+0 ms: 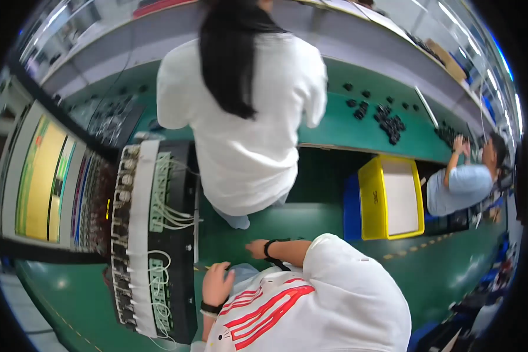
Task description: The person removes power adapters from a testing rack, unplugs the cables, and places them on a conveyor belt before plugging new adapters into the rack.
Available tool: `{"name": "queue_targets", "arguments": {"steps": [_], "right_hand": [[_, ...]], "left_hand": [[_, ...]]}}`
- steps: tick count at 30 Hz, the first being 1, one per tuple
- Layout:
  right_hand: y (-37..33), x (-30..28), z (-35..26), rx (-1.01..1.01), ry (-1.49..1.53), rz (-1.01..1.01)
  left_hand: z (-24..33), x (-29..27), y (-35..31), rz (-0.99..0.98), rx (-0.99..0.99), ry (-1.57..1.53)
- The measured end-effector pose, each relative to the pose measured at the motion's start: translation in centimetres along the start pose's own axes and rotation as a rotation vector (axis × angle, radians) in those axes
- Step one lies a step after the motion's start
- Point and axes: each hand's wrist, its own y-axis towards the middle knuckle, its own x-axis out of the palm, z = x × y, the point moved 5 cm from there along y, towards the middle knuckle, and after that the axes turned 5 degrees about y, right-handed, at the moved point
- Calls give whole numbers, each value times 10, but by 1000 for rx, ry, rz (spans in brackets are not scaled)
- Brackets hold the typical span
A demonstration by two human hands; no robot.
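Note:
My left hand (217, 284), with a dark band at the wrist, hangs beside the near end of a long test rack (145, 234). Its thumb stands apart from the fingers, and nothing shows in it. In front of my body is my right hand (256, 249), a black band on its wrist. Its fingers are loosely bent and seem to hold nothing. The rack carries a row of small clear-and-dark units, a white strip, green circuit boards and looped white cables (171, 218). Neither hand appears to touch it.
A person in a white shirt (246, 135) stands close ahead at a green bench (346, 129) with black parts (388, 124). A yellow bin (372, 199) stands to the right, near a seated person (460, 188). A lit screen (44, 182) is at left.

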Motion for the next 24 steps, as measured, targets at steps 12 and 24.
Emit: {"name": "queue_targets", "arguments": {"steps": [12, 24], "right_hand": [[-329, 27, 399, 1150, 816, 1196], [-264, -62, 421, 545, 1667, 1535]], "left_hand": [[246, 167, 132, -644, 666, 365], [236, 203, 225, -883, 583, 425]]}}
